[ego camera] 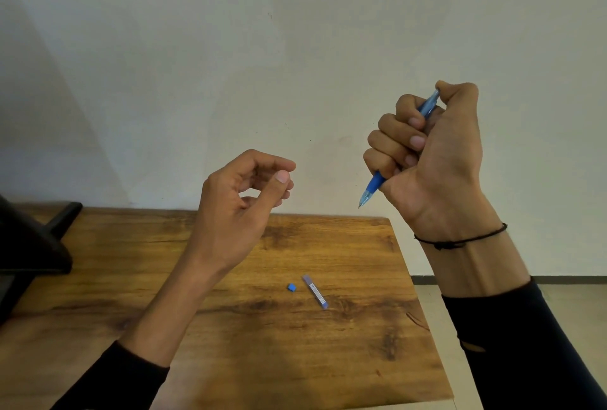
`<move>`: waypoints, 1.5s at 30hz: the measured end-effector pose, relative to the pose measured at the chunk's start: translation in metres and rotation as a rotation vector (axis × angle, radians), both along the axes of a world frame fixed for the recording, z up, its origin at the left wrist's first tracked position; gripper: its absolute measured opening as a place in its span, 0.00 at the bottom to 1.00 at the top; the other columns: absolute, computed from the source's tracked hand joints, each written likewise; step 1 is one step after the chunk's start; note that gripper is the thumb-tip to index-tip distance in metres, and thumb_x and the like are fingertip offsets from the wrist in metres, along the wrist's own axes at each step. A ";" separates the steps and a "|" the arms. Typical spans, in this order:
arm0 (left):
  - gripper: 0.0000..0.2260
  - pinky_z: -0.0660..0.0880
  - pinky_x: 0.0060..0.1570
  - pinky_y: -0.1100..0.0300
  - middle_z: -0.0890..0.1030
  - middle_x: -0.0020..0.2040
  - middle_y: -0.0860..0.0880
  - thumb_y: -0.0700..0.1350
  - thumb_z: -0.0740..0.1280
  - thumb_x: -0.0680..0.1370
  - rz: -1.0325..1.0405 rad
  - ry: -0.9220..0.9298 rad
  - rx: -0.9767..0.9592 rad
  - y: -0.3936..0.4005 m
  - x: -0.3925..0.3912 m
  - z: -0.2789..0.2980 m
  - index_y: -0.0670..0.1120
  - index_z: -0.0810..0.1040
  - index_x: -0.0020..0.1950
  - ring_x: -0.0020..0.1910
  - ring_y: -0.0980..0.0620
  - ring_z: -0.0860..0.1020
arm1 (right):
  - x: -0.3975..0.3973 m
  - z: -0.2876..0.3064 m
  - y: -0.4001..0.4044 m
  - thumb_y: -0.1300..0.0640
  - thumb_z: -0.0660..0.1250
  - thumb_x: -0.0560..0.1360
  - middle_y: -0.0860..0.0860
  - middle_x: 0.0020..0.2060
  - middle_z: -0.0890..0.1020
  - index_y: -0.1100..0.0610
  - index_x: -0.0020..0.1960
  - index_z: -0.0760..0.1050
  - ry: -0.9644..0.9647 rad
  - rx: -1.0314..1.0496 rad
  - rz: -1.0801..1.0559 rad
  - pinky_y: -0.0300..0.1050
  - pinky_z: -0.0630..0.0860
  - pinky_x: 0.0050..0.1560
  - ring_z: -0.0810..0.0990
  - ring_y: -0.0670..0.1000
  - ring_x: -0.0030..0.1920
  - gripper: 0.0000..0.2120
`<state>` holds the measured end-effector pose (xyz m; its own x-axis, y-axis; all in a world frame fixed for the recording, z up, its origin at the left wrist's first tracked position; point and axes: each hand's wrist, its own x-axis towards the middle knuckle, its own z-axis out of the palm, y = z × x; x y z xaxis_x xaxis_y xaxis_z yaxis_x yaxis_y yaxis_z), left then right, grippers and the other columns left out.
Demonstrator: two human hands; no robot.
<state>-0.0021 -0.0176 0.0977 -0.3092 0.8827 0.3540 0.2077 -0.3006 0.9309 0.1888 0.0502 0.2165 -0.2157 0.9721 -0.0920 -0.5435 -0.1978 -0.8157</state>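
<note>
My right hand [430, 153] is raised at the right and grips a blue mechanical pencil [372, 186] in a fist. The pencil's tip points down and left, and my thumb sits on its top end. My left hand [241, 202] is lifted above the table's far edge with its fingers curled and the thumb tip against the fingertips; nothing shows between them. On the wooden table [230, 360] lie a small blue cap [291, 287] and, just right of it, a slim clear lead tube [315, 291] with a blue end.
A black stand or device [29, 245] occupies the table's left side. The table's right edge [423, 321] drops to a light floor. A plain white wall stands directly behind the table.
</note>
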 end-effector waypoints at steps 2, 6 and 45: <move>0.06 0.88 0.49 0.48 0.88 0.47 0.51 0.48 0.71 0.83 0.001 0.003 0.000 0.000 0.000 0.000 0.51 0.86 0.58 0.49 0.50 0.88 | 0.000 -0.001 0.001 0.44 0.52 0.83 0.46 0.22 0.57 0.53 0.29 0.59 -0.003 -0.006 -0.003 0.40 0.52 0.23 0.51 0.47 0.23 0.25; 0.07 0.88 0.49 0.46 0.88 0.47 0.51 0.49 0.71 0.82 0.004 0.005 -0.001 0.000 0.000 0.000 0.51 0.86 0.58 0.49 0.49 0.88 | 0.000 -0.003 0.001 0.46 0.52 0.83 0.46 0.22 0.57 0.53 0.30 0.58 -0.007 -0.009 -0.010 0.40 0.52 0.23 0.51 0.47 0.24 0.25; 0.06 0.88 0.49 0.43 0.88 0.46 0.51 0.48 0.71 0.82 0.004 0.000 -0.045 0.001 -0.003 -0.014 0.53 0.86 0.56 0.47 0.50 0.88 | 0.016 -0.198 0.043 0.55 0.71 0.83 0.54 0.43 0.82 0.59 0.56 0.82 -1.699 0.224 0.015 0.40 0.66 0.28 0.78 0.52 0.35 0.07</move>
